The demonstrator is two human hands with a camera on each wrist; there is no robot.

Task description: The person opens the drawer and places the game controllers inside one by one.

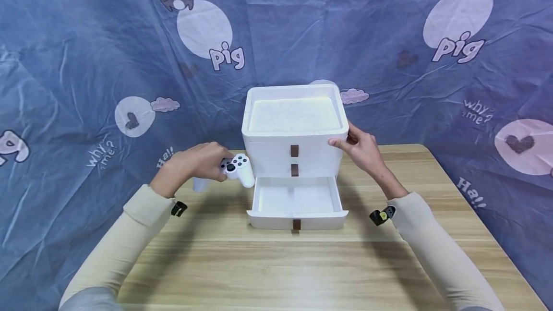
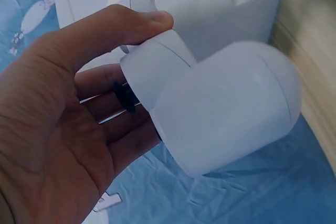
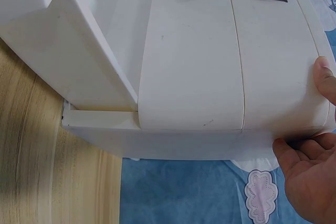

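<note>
A white game controller (image 1: 244, 172) with dark buttons is held above the table by my left hand (image 1: 200, 160), just left of a white drawer unit (image 1: 294, 155). In the left wrist view, the thumb and fingers pinch the controller (image 2: 226, 108) around its middle, one grip pointing toward the camera. The unit's bottom drawer (image 1: 298, 196) is pulled out, and its visible inside is bare. My right hand (image 1: 363, 150) grips the unit's upper right corner, thumb on the front and fingers along the side, as the right wrist view also shows (image 3: 310, 171).
The unit stands on a wooden table (image 1: 276, 272), near a blue patterned cloth (image 1: 285, 23) hanging behind and at both sides. Two closed upper drawers carry brown pull tabs (image 1: 294, 150). A shallow tray-like top (image 1: 294, 114) with a raised rim caps the unit.
</note>
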